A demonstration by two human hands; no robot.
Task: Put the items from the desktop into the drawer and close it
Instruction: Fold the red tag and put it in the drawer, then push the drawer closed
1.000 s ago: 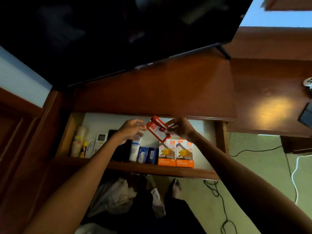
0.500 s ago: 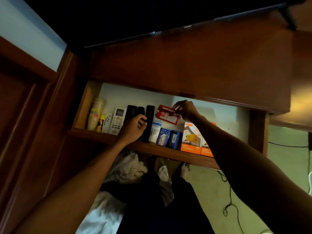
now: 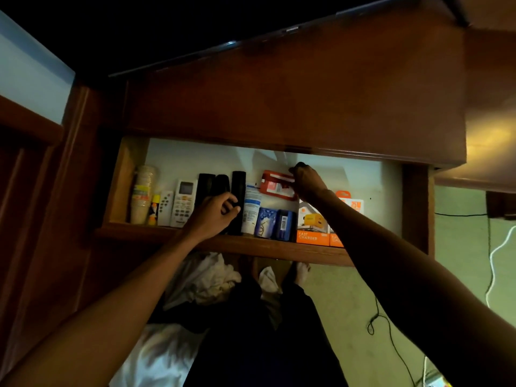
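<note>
The right hand (image 3: 307, 183) has its grip pinched closed on the right edge of the red packet (image 3: 275, 186), fingers curled round it, so it hasn't let go yet. A second ago that packet was held up, tilted in the air over the drawer (image 3: 265, 248). Now it's down low and lying pretty much flat near the back wall, at 9 o'clock from the hand, just under the counter (image 3: 279, 101) edge at 12 o'clock.

The left hand (image 3: 213, 216), off at 8 o'clock, has drifted away from the packet and sits with curled fingers over the black remotes (image 3: 208, 185); can't tell if it's actually gripping one. At 6 o'clock from the packet are a white tube (image 3: 251, 209), blue packs (image 3: 269, 222) and orange charger boxes (image 3: 311, 229).

So this item looks basically placed. What's left is probably letting go and pushing the wide-open drawer shut.
</note>
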